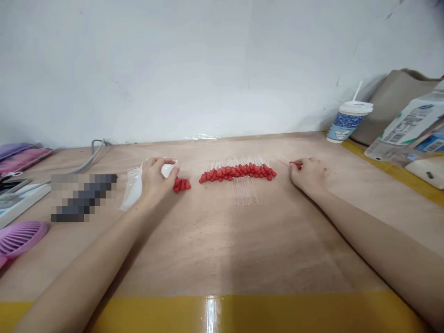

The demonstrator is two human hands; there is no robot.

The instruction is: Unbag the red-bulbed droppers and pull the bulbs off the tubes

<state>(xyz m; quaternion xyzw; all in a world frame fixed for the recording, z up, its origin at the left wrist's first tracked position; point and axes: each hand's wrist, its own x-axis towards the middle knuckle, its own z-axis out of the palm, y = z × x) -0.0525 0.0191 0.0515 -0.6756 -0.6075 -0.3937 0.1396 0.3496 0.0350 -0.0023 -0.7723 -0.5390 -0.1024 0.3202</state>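
A row of red drop-shaped tips [237,172] on thin clear stems lies across the middle of the table, some stems pointing to the wall and several [245,192] toward me. My left hand [157,178] rests over a clear plastic bag [132,187], thumb and forefinger curved apart. Just right of its thumb sits a smaller cluster of red tips [182,185]. To the right of the row, my right hand [308,173] pinches a red-tipped clear stick [294,165]; most of its red end is covered by the fingers.
On the left are a pink fan [22,238], a blurred-out dark object [85,199], a grey cable [85,164] and pink packs [24,159]. A paper cup with a straw [347,122], a grey bin [385,104] and plastic packaging [405,125] stand right. Yellow tape [166,314] edges the table.
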